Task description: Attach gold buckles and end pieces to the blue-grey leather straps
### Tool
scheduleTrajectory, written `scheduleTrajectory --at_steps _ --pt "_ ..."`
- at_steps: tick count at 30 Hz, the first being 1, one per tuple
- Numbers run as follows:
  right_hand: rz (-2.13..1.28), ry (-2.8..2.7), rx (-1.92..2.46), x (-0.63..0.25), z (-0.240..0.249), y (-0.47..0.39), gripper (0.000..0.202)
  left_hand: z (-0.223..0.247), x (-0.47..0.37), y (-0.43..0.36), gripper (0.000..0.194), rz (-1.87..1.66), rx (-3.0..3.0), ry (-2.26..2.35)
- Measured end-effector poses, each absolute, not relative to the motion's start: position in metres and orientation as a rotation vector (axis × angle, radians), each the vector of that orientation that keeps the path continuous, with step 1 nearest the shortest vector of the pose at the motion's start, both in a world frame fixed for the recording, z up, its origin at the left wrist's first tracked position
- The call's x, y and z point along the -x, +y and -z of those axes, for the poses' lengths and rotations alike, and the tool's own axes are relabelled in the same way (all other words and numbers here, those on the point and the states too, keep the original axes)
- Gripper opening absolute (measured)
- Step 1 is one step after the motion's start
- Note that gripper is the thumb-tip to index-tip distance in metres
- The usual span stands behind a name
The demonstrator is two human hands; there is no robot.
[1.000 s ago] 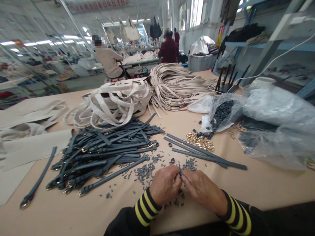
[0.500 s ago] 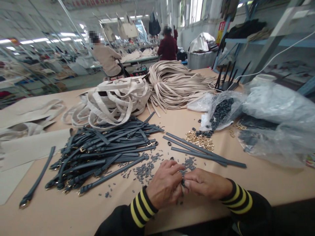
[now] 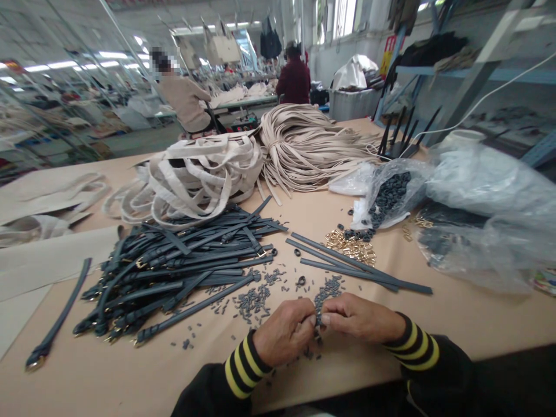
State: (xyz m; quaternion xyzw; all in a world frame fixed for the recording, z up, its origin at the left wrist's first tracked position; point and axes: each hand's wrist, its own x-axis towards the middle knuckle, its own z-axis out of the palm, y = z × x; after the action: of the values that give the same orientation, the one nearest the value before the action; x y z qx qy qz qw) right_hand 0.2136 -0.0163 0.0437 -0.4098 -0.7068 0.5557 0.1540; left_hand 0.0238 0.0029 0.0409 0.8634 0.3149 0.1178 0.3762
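Observation:
My left hand [image 3: 286, 330] and my right hand [image 3: 358, 317] meet low in the middle of the view, fingertips nearly touching. Both have curled, pinching fingers on a small dark piece between them, too hidden to make out. Small grey bits [image 3: 325, 292] lie just beyond the fingertips, and another scatter of bits [image 3: 254, 301] is to the left. A dark ring [image 3: 301, 281] rests above my left hand. Farther off, loose grey strips [image 3: 347, 266] lie by a heap of gold metal rings [image 3: 354, 246]. On the left is a pile of grey buckled straps [image 3: 174, 272].
Beige straps [image 3: 195, 174] and a tied beige bundle [image 3: 304, 147] cover the table's back. Clear plastic bags [image 3: 499, 174] stand at the right, one bag [image 3: 393, 191] with dark loops. A single strap [image 3: 61, 318] lies far left. Two people are beyond the table.
My left hand's fingers have curled in more tightly, and both hands have shifted slightly left. More of the grey bits and the dark ring now show beyond them.

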Motion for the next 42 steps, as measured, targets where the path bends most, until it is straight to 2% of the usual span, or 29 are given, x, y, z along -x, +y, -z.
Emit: scheduleTrajectory --at_steps 7,11,16,20,25,28,31,36,42 --pt "-1.166 -2.209 1.350 -0.205 -0.039 -0.026 0.008 -0.027 -0.028 -0.006 0.013 -0.239 -2.326 0.814" --pt "-1.119 -2.169 1.396 -0.201 -0.030 -0.029 0.007 -0.025 -0.028 -0.002 0.019 -0.238 -2.297 0.823" --pt "-1.065 -1.987 1.624 -0.205 -0.030 -0.028 0.019 -0.017 -0.028 0.023 0.019 -0.456 -2.460 1.069" --pt "-1.106 -1.897 1.658 -0.208 -0.031 -0.028 0.023 -0.003 -0.032 0.042 0.012 -0.333 -2.644 1.204" --pt "-1.109 -1.852 1.686 -0.210 -0.026 -0.026 0.020 0.005 -0.031 0.052 0.017 -0.294 -2.595 1.167" --pt "-1.080 -1.835 1.696 -0.208 -0.026 -0.024 0.021 0.004 -0.027 0.052 0.015 -0.516 -2.394 1.121" --pt "-1.044 -1.837 1.676 -0.204 -0.029 -0.023 0.023 -0.001 -0.024 0.044 0.008 -0.696 -1.895 1.041" --pt "-0.953 -1.866 1.700 -0.197 -0.028 -0.024 0.024 -0.009 -0.022 0.021 0.025 -0.754 -0.991 0.887" --pt "-0.888 -1.911 1.683 -0.192 -0.026 -0.026 0.024 -0.009 -0.025 0.007 0.029 -0.828 -0.710 0.951"
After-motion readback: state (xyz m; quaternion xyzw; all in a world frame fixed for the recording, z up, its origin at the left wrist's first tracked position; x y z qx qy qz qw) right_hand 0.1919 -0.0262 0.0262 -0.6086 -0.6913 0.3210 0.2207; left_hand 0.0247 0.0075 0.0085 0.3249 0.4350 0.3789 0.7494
